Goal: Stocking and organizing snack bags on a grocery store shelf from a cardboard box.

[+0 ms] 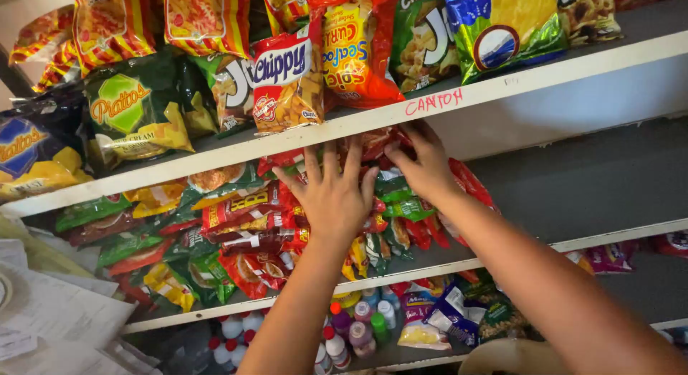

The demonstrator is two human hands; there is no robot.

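White-edged grey shelves [573, 181], piled snack packets [244, 224], perhaps small bottles [362, 325] below.

Both bare forearms are stretched up and forward from the lower edge. The left hand [333, 192] is held flat with fingers spread. The right hand [424, 167] is angled inward, fingers bent downward.

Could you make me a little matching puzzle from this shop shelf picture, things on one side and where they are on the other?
Things:
1. left hand
2. right hand
3. small bottles
4. blue and green snack bag

Places:
A. bottom shelf
B. top shelf, right part
C. flat on the red packets of the middle shelf
D. reaching in under the top shelf board

Pairs: 1-C, 2-D, 3-A, 4-B
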